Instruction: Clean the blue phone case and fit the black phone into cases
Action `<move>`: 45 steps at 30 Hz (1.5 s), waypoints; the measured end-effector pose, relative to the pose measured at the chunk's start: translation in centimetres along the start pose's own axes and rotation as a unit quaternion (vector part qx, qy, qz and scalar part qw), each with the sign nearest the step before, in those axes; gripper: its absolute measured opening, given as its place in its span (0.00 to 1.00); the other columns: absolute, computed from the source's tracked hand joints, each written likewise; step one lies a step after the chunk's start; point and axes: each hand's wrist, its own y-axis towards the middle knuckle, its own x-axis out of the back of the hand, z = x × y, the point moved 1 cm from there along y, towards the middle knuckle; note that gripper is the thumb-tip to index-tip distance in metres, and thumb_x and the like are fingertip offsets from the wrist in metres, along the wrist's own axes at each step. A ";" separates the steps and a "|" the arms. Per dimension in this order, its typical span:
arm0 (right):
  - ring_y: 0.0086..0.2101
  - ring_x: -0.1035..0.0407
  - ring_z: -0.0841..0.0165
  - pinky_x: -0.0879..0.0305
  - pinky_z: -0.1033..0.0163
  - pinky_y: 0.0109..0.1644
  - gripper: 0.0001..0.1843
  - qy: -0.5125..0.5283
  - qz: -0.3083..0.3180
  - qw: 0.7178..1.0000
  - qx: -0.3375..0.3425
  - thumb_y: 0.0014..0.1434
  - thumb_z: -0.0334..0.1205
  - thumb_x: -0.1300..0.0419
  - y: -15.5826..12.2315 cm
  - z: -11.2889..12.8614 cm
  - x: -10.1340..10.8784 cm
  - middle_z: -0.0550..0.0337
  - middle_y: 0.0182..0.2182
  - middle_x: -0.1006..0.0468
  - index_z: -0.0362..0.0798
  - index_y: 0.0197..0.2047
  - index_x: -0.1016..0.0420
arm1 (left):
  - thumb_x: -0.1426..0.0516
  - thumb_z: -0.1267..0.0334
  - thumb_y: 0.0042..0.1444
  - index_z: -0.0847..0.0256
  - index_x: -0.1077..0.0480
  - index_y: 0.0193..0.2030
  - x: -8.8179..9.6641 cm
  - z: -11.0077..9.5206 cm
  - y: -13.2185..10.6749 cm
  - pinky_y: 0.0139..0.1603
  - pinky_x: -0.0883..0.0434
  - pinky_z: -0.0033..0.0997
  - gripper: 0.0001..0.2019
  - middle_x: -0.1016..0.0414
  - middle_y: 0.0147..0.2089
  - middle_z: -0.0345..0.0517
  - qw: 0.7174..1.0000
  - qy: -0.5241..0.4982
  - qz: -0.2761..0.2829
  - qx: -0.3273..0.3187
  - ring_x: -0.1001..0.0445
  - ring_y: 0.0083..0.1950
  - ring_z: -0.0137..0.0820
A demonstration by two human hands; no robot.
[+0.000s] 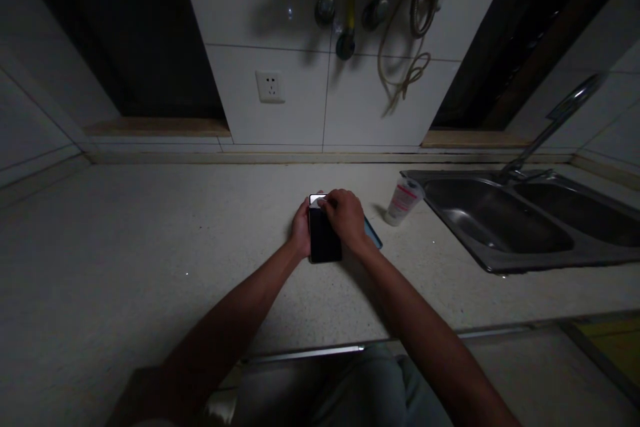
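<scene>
A smartphone [325, 238] with a dark screen lies over the counter, its long side pointing away from me. My left hand [301, 229] is wrapped round its left edge and holds it. Bent fingers of my right hand [347, 217] press together on the upper part of the screen. A pale patch shows at the phone's top by these fingertips; whether it is a cloth, a film or a reflection, I cannot tell. Partly hidden behind my right wrist, a flat blue thing [373, 233] rests on the counter.
A clear plastic cup [403, 201] with red print leans to the right of my hands. Further right is a double steel sink [487, 260] with a faucet [545, 130]. The tiled wall behind carries a power socket [271, 87], hoses and a hanging cord [411, 73].
</scene>
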 end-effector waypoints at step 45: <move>0.35 0.32 0.64 0.36 0.58 0.40 0.08 0.175 -0.189 0.965 -0.056 0.65 0.44 0.46 0.4 -4.1 0.9 0.58 0.34 0.27 0.50 0.37 0.34 | 0.54 0.47 0.68 0.53 0.34 0.63 0.1 -0.4 -0.5 0.41 0.24 0.46 0.24 0.19 0.42 0.51 0.998 0.030 0.051 0.002 0.19 0.38 0.42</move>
